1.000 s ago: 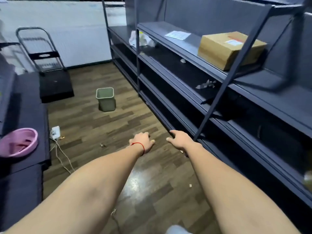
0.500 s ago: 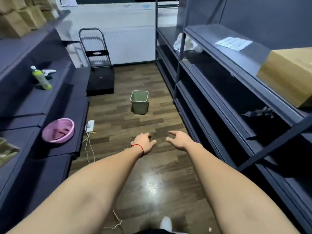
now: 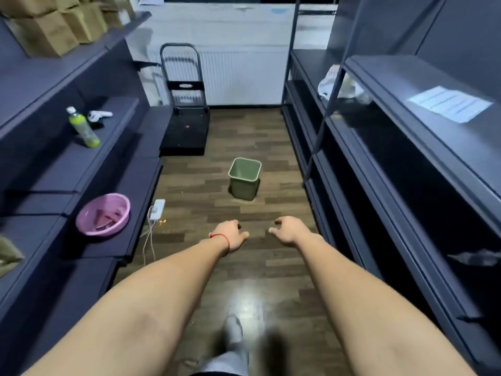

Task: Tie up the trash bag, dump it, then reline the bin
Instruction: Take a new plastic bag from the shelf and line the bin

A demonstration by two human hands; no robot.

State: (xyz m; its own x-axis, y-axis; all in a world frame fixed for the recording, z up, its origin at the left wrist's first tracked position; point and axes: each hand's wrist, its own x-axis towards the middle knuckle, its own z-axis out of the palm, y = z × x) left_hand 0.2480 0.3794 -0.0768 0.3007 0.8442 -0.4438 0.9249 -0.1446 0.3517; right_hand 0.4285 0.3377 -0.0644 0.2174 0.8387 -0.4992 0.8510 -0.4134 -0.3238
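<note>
Two hands were held out over the wood floor [image 3: 260, 267]: left hand [image 3: 229, 236], with a red wrist string [image 3: 220, 236], and right hand [image 3: 291, 230], both loosely curled, gripping nothing. Green waste bin [image 3: 244, 183] stood upright on the floor ahead, well apart, in line with the gap between them, short of the platform trolley [image 3: 187, 131]

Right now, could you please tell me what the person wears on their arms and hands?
No sleeves, gloves or watch show on either arm. A thin red string bracelet circles the wrist of the left hand. The right hand wears nothing.
</note>
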